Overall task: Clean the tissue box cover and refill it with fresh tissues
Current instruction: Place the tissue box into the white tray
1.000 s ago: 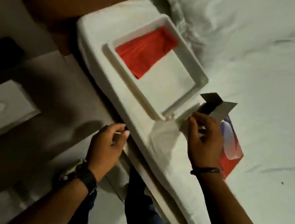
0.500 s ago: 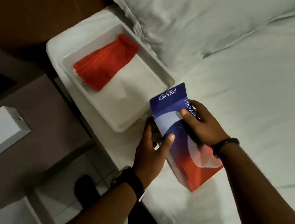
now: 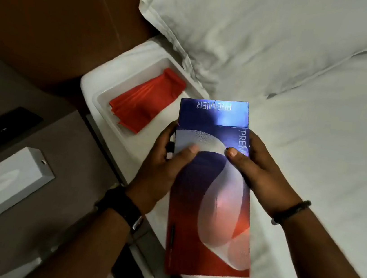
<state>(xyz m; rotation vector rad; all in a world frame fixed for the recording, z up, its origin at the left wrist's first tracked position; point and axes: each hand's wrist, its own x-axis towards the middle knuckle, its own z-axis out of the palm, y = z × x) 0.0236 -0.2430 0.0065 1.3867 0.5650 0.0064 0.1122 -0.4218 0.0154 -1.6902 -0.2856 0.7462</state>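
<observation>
A blue, white and red cardboard tissue box [image 3: 208,203] marked PREMIER is held over the bed's edge, its far end flap standing up. My left hand [image 3: 162,166] grips its left side with the thumb on top. My right hand [image 3: 260,173] grips its right side, thumb also on the top face. A white tissue box cover [image 3: 4,184] lies on the grey bedside table at lower left. On the bed corner sits a white tray [image 3: 103,101], which looks like the cover's base, with a folded red cloth [image 3: 147,103] in it.
A white pillow [image 3: 251,35] lies behind the tray, and the white bed sheet [image 3: 328,159] fills the right side. A dark flat object [image 3: 2,130] rests on the bedside table [image 3: 63,150]. The brown headboard [image 3: 53,14] rises at upper left.
The tissue box came off the bed and was turned lengthwise in front of me. My left hand moved from the bed's edge onto the box, so both hands now hold it.
</observation>
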